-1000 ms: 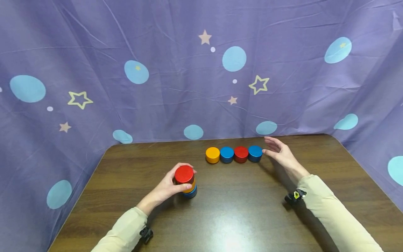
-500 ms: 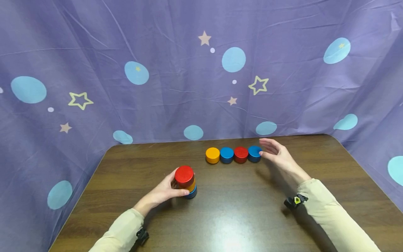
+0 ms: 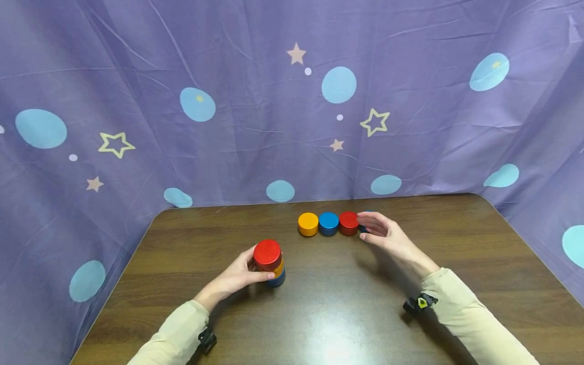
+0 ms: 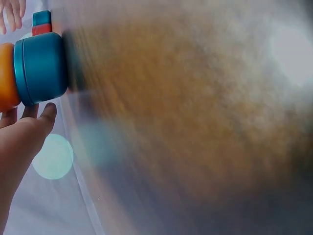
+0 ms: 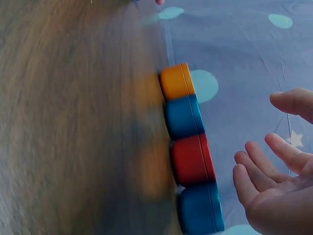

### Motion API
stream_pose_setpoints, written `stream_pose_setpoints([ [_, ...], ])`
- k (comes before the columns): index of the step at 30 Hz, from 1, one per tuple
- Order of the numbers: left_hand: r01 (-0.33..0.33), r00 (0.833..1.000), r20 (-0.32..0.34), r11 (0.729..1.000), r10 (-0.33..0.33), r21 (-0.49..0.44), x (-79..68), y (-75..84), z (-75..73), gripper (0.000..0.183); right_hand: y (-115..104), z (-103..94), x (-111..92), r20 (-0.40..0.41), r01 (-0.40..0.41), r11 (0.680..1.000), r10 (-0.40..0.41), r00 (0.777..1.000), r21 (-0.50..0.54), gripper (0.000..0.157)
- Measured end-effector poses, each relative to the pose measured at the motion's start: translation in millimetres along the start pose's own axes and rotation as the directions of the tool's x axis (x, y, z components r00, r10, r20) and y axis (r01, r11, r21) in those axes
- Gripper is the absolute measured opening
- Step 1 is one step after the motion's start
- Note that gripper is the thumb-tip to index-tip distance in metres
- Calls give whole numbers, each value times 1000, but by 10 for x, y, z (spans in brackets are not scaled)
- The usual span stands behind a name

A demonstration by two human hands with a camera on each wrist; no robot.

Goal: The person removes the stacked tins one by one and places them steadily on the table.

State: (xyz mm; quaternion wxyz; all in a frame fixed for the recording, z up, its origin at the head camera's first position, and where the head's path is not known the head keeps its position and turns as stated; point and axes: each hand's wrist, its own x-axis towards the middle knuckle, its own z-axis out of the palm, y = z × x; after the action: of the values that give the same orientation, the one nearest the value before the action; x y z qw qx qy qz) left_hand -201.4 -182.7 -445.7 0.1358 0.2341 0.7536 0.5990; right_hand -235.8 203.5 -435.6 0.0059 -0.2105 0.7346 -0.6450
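Note:
My left hand grips a stack of round lidded tins, fingers behind and thumb in front. A red tin tops it, an orange tin sits in the middle and a blue tin forms the base, close over the tabletop. At the back stands a row: an orange tin, a blue tin, a red tin and another blue tin at the right end. Over that right end hovers my right hand, fingers spread with nothing between them, partly hiding the end tin in the head view.
The brown wooden table has rounded back corners. Directly behind it hangs a purple curtain with stars and blue spots. Each sleeve carries a small black wrist camera, one of them beneath the right forearm.
My right hand has moved left and slightly nearer, from beside the end blue tin to over it and up to the red one. The left hand keeps its stack almost in place, thumb shifting slightly.

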Motion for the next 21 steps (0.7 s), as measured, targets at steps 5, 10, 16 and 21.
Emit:
stream_pose_setpoints([
  [5,3,1000,2,1000,-3,8,3,-2,-8,64,-14,75,0,36,25,1000,-24,999,-13,51],
  [10,8,1000,4,1000,-8,18,2,-3,-15,63,-50,182,6,102,40,999,-38,994,-16,49],
  [16,13,1000,13,999,-13,38,2,-22,-32,62,-151,384,29,190,60,997,-50,980,-44,48],
  [21,23,1000,16,999,-24,49,7,-17,-28,61,-198,597,68,270,75,997,-68,960,-18,49],
])
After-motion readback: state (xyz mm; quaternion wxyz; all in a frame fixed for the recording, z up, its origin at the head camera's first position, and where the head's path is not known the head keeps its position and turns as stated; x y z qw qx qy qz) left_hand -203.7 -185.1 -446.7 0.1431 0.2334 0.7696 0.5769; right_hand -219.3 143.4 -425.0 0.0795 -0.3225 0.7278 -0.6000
